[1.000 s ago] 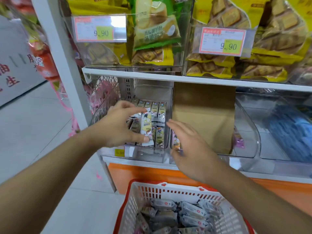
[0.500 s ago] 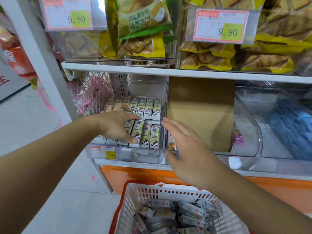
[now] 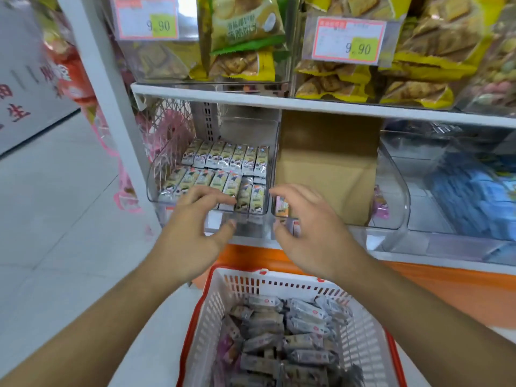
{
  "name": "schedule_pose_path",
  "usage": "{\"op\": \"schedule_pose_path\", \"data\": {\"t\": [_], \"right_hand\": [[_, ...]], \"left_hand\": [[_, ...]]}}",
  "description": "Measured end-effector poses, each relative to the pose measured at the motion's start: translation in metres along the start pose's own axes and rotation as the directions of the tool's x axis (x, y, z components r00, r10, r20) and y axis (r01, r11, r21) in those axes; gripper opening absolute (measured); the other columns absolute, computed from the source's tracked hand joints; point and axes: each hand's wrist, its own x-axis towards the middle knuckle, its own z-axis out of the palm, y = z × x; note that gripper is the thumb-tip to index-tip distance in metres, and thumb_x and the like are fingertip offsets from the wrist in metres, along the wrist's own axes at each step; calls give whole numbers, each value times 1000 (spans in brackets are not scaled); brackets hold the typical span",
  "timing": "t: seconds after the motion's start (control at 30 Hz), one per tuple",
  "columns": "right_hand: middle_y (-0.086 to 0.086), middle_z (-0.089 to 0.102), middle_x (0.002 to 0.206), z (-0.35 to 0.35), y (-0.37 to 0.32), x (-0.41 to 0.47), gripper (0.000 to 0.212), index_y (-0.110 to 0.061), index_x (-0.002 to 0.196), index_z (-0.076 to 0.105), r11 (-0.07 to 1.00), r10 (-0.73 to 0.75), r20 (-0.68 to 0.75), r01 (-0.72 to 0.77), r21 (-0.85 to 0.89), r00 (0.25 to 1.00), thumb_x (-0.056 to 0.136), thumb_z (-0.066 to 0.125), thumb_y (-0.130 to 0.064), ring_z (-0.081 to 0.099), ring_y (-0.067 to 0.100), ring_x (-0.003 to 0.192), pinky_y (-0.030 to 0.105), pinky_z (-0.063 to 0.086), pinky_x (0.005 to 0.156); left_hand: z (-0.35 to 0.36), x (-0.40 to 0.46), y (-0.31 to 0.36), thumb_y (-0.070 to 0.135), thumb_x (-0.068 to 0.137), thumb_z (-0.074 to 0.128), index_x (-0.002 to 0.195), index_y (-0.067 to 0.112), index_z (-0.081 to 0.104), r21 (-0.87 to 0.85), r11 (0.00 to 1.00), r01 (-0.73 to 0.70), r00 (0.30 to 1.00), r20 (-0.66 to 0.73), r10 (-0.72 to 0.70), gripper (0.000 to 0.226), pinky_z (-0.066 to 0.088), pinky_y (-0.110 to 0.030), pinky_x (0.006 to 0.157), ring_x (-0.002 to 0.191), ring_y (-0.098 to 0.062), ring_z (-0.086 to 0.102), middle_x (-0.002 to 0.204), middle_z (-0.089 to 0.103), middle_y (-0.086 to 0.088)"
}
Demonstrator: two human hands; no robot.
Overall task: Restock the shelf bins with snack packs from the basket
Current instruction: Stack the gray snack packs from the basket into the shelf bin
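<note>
**Q:** Shop shelving fills the upper frame, floor tiles the left. What do the fingers show?

**A:** Left hand (image 3: 195, 236): fingers loosely curled, thumb apart, tips just above the front row of snack packs (image 3: 223, 174) and pinching nothing. Right hand (image 3: 310, 233): fingers likewise curled and parted, holding nothing, at the front rim of the neighbouring bin (image 3: 396, 202).

**Q:** What has changed?

**A:** Half a second ago the left hand lay flat on the packs, pressing them into line; it has now drawn back toward the lower frame. The right hand has also pulled off the rim.

**Q:** And outward from the hands?

**A:** The clear bin (image 3: 152, 177) at centre holds two tidy rows of packs. A cardboard sheet (image 3: 329, 163) stands in the neighbouring bin. The basket (image 3: 212, 317), lower centre, holds many grey packs.

**Q:** Meaning for the task?

**A:** Probably this bin is settled, and the hands are free to fetch more from the basket.
</note>
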Motion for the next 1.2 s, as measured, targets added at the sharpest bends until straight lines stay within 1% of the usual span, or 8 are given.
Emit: {"op": "schedule_pose_path", "data": {"t": [0.17, 0.27, 0.33, 0.43, 0.53, 0.7, 0.87, 1.2], "right_hand": [[-2, 53, 146, 32, 10, -47, 45, -21, 144, 53, 999, 52, 220, -53, -2, 974, 100, 60, -25, 42, 17, 138, 31, 36, 112], [-3, 49, 152, 65, 25, -76, 47, -22, 149, 49, 989, 147, 420, -142, -43, 895, 104, 60, -28, 42, 17, 140, 30, 37, 113], [-2, 50, 153, 90, 37, -92, 47, -21, 150, 49, 975, 217, 510, -213, -66, 832, 104, 60, -30, 46, 19, 141, 32, 39, 115], [0, 52, 150, 128, 57, -111, 48, -21, 149, 49, 957, 276, 609, -272, -102, 743, 104, 60, -32, 51, 21, 137, 33, 44, 111], [-3, 51, 150, 166, 75, -122, 49, -24, 151, 46, 937, 318, 686, -325, -125, 654, 104, 59, -33, 59, 19, 125, 36, 52, 100], [-1, 52, 148, 225, 91, -132, 39, -25, 143, 52, 910, 364, 692, -396, -122, 623, 104, 59, -27, 57, 23, 129, 47, 52, 103], [2, 64, 134, 256, 98, -141, 31, -21, 129, 67, 897, 414, 613, -417, -147, 674, 98, 66, -25, 59, 25, 123, 44, 54, 100], [-1, 65, 133, 254, 92, -147, 42, -27, 133, 64, 876, 457, 555, -461, -145, 695, 93, 76, -23, 61, 21, 121, 44, 56, 99]], "left_hand": [[54, -74, -40, 46, 84, 54, 131, 26, 65, 87, 986, 144, 979, 134, -154, 52, 38, -30, 112, 126, -17, 52, 130, 51, 5], [82, -116, -83, 67, 84, 36, 156, 26, 40, 270, 927, 259, 909, 257, -328, 83, 34, -43, 119, 144, -29, 38, 156, 37, -7], [98, -140, -109, 71, 93, 34, 164, 29, 15, 370, 866, 338, 826, 325, -461, 85, 27, -51, 123, 153, -32, 21, 169, 17, -9], [118, -163, -133, 66, 99, 38, 164, 31, -5, 328, 844, 424, 753, 390, -530, 86, 18, -54, 125, 156, -32, 8, 172, 1, -3], [129, -170, -134, 57, 104, 38, 163, 33, -9, 258, 852, 455, 770, 366, -523, 80, 16, -51, 125, 154, -35, 10, 171, 0, 0], [132, -169, -134, 55, 105, 36, 163, 35, -9, 221, 865, 450, 797, 338, -501, 76, 16, -49, 124, 151, -36, 17, 169, 2, 2], [135, -172, -139, 63, 102, 32, 161, 41, -11, 205, 854, 478, 785, 336, -520, 77, 23, -54, 123, 150, -37, 20, 169, 1, 8], [132, -166, -129, 64, 102, 33, 159, 44, -15, 283, 814, 506, 734, 354, -579, 77, 28, -58, 120, 150, -36, 18, 169, 0, 11]]}}
